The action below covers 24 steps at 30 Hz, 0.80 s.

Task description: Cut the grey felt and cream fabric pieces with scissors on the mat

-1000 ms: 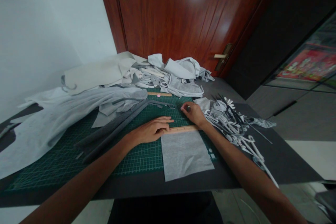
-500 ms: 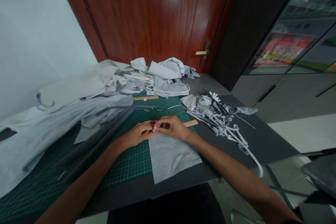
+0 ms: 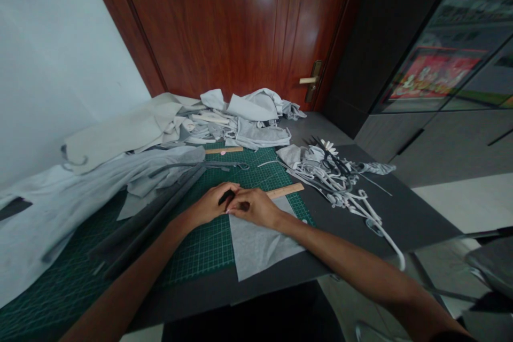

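Observation:
My left hand (image 3: 212, 206) is bent over the hidden left end of a wooden ruler (image 3: 286, 190), its thumb and fingers curled. Touching it, my right hand (image 3: 255, 207) pinches a small pink piece of tailor's chalk (image 3: 228, 211), mostly covered by the fingertips. Their contact is at the upper left corner of a light grey fabric piece (image 3: 260, 243). This fabric lies partly under the ruler, over a green cutting mat (image 3: 204, 248) and the dark table.
Grey cloth (image 3: 100, 187) and dark strips (image 3: 148, 219) lie left. A fabric pile (image 3: 252, 117) is behind, with another ruler (image 3: 214, 150) and a pink disc (image 3: 223, 153) before it. Tangled cords (image 3: 336, 176) lie right. The table edge (image 3: 240, 291) is near my body.
My right hand has moved slightly down and left with the chalk, toward the fabric's upper left corner. More of the ruler's right part shows. My left hand stays nearly in place.

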Tool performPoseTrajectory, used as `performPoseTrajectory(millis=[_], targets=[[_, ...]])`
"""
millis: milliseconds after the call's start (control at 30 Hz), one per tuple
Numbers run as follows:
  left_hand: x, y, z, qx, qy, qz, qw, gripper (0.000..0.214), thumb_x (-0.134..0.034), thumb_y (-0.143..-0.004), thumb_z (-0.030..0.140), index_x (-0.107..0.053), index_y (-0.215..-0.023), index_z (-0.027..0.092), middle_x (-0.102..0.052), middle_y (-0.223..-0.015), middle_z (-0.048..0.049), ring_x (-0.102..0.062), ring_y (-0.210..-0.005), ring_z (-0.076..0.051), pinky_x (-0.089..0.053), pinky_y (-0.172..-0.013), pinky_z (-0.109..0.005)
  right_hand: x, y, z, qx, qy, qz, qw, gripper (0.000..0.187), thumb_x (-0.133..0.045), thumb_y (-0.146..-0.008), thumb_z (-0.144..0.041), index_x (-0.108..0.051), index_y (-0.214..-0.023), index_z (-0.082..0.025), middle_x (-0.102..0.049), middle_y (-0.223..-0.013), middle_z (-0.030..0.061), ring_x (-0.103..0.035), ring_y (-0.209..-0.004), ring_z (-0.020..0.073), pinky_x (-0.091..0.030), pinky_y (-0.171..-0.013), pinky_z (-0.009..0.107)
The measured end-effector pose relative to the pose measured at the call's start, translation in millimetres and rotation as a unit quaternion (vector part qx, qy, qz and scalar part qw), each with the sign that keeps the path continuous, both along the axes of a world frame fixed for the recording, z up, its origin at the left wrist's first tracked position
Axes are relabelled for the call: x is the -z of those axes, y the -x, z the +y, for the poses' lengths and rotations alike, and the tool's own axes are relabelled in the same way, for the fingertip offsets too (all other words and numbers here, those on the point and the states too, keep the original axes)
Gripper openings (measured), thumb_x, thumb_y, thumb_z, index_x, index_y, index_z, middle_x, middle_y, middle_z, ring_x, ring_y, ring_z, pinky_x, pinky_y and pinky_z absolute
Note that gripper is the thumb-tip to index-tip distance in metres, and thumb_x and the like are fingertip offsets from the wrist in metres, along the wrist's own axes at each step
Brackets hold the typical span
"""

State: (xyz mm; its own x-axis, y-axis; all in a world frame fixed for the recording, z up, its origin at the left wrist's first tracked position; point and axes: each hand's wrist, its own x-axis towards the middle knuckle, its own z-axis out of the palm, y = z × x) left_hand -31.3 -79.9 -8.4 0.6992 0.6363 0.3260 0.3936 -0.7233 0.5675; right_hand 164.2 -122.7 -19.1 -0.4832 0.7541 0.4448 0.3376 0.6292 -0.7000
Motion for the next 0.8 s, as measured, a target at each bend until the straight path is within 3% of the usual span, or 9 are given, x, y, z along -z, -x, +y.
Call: performPoseTrajectory(millis=[400, 800], targets=[[9.2, 4, 8, 0.023, -0.022, -0.003, 0.999, 0.013, -0.057, -0.092, 0.025, -0.068, -0.092, 0.018, -0.072, -0.116, -0.0109, -0.065, -0.115, -0.023, -0.052, -0.100, -0.037, -1.9, 0, 1, -0.007, -0.011, -0.040, 0.999, 0.002, -0.071, -0.084, -0.019, -0.074, -0.085, -0.020, -0.073, -0.087, 0.0013, -0.066, -0.082, 0.0133, -0.047, -0.075, 0.022], [13.8, 10, 16, 0.037, -0.027, 0.010, 0.999, 0.020, -0.055, -0.091, 0.024, -0.074, -0.097, 0.019, -0.073, -0.118, -0.0112, -0.064, -0.118, -0.024, -0.052, -0.102, -0.040, -3.4, -2, 4, -0.010, -0.023, -0.076, 0.997, 0.008, -0.068, -0.082, -0.015, -0.071, -0.084, -0.021, -0.074, -0.093, -0.0002, -0.067, -0.084, 0.0131, -0.045, -0.074, 0.021]])
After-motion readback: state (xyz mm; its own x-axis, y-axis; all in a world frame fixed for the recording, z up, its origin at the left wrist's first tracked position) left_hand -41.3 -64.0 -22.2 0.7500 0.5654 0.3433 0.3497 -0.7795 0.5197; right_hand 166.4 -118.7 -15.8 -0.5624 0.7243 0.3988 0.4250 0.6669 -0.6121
